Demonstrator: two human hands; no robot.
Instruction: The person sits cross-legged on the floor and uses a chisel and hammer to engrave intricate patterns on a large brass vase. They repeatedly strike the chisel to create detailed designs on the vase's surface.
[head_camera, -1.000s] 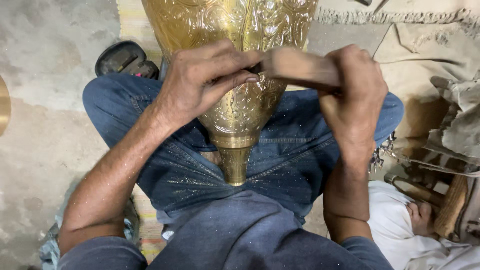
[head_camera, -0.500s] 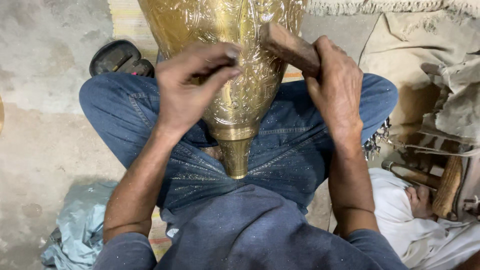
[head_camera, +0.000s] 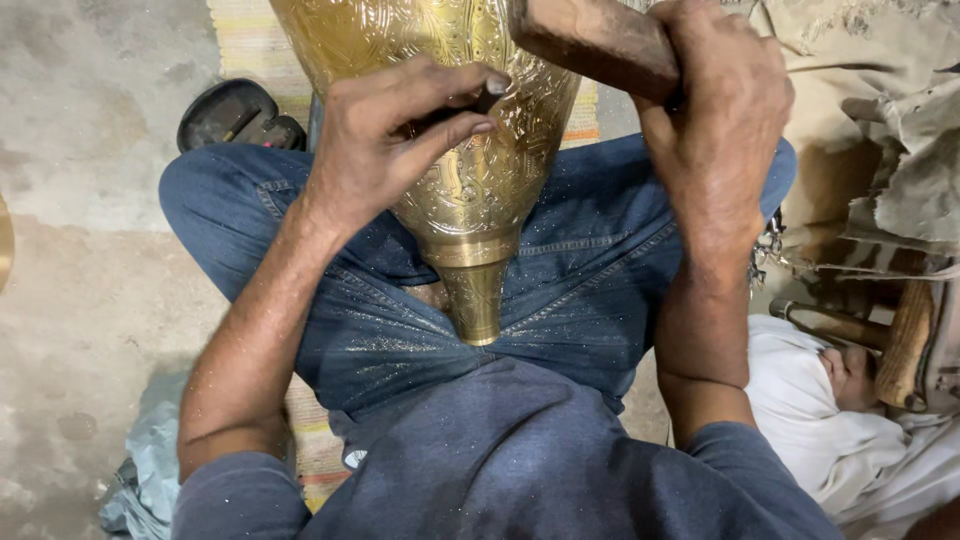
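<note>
A large engraved brass vase (head_camera: 470, 170) lies between my crossed legs, its narrow neck pointing toward my body. My left hand (head_camera: 390, 140) rests on the vase's side, fingers pinched around a small dark chisel (head_camera: 470, 105) pressed against the metal. My right hand (head_camera: 715, 110) grips a worn wooden mallet (head_camera: 590, 40), raised above the vase at the top of the view. The mallet's head is partly cut off by the frame edge.
I sit on a concrete floor (head_camera: 80, 300) in blue jeans. A black sandal (head_camera: 235, 115) lies at upper left. Wooden-handled tools (head_camera: 900, 345) and white cloth (head_camera: 830, 430) lie at right. A crumpled bluish rag (head_camera: 150, 470) is at lower left.
My right hand has lifted the mallet up and away from the chisel it was against a second ago. The left hand keeps the chisel on the vase, and the view has shifted closer.
</note>
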